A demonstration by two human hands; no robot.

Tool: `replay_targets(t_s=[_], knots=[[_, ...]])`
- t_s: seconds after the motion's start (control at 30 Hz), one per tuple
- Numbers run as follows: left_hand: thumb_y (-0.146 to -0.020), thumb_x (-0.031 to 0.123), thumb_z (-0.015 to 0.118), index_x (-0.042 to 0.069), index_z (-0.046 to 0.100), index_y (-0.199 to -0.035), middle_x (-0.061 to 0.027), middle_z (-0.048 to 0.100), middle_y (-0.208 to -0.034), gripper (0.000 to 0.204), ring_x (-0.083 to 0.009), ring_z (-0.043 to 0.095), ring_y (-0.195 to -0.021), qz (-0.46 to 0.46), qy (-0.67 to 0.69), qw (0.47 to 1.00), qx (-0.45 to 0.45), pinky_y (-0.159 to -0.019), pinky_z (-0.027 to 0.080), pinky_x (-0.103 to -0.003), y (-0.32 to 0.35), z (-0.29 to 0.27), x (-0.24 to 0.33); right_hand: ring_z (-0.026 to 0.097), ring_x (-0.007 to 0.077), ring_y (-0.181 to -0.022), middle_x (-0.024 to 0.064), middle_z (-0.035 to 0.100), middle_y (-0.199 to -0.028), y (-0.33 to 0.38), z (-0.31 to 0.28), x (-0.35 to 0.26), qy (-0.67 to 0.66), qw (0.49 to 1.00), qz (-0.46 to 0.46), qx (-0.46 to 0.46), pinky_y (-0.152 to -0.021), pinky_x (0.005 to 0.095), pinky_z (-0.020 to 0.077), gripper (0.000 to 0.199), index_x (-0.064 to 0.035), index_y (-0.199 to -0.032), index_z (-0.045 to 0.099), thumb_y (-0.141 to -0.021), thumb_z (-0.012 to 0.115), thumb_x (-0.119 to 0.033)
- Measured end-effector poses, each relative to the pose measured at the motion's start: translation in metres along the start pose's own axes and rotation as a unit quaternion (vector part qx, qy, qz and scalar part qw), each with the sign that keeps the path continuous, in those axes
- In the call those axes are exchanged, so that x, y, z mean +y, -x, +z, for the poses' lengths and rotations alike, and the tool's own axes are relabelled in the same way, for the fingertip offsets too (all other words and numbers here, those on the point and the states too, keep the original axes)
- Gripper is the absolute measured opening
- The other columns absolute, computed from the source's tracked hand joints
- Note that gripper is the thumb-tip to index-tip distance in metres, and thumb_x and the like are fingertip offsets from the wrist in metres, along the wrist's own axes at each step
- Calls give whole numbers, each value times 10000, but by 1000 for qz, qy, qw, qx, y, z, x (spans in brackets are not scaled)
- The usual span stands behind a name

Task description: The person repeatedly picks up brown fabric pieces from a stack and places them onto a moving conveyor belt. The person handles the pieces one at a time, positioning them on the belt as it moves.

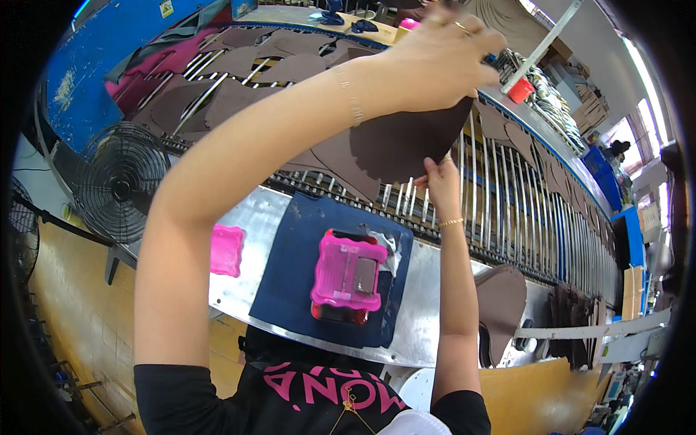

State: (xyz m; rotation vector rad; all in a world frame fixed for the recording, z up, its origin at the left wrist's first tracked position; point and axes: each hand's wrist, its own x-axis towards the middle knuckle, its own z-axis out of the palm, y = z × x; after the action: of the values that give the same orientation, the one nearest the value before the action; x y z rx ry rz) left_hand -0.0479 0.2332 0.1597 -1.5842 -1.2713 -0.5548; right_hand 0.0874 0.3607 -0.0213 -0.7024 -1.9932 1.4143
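A dark brown flat cut piece (409, 145), sheet-like with a curved edge, is raised at a tilt over the slatted conveyor. My left hand (442, 61), partly blurred, reaches across above it with fingers curled at its upper corner; the wrist and hand hide part of the piece. Below, my right hand (441, 185) pinches the lower right edge between thumb and fingers. On a dark blue mat (290, 268) nearer to me lies a bright pink scalloped-edge block (333, 272) with a grey rectangular inset, on top of a red and black item (341, 313).
More brown pieces (290, 69) lie along the conveyor's metal rods (507, 196). A second pink block (227, 250) sits on the metal table (250, 217). A black fan (122, 188) stands left. Brown pieces (502, 301) rest at right beside a white bar (587, 330).
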Motion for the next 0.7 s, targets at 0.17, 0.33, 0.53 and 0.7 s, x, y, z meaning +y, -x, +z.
replay_targets(t_s=[0.17,0.33,0.53,0.7], knots=[[-774,199,710,199,626,-1118,-92,499,-1200,354,-295,475,-1148,-169,133,977,15,-950,391,-434,67,-40,-34,626,165,-588,130,636,-915,-59,52,76,-168,972,149,-75,-471,243,526,232,29,-1172,478,-971,455,-85],[-785,136,710,127,606,-1148,-136,480,-1183,378,-301,490,-1094,-341,211,912,-85,-926,405,-382,160,-85,-20,627,195,-681,129,552,-953,-93,92,111,-173,948,257,-77,-510,270,549,224,17,-1145,416,-955,491,-75],[-799,116,703,87,597,-1162,-120,483,-1178,379,-265,506,-1036,-475,202,842,-157,-892,410,-332,247,-117,6,630,177,-690,120,557,-919,-111,114,127,-180,932,306,-68,-527,255,572,239,30,-1143,422,-947,515,-72],[-805,110,695,60,581,-1173,-120,493,-1162,389,-264,519,-1025,-548,208,791,-175,-879,426,-336,270,-130,28,570,119,-458,81,595,-610,-111,105,134,-26,963,267,-40,-403,235,491,279,30,-875,534,-891,648,-224]])
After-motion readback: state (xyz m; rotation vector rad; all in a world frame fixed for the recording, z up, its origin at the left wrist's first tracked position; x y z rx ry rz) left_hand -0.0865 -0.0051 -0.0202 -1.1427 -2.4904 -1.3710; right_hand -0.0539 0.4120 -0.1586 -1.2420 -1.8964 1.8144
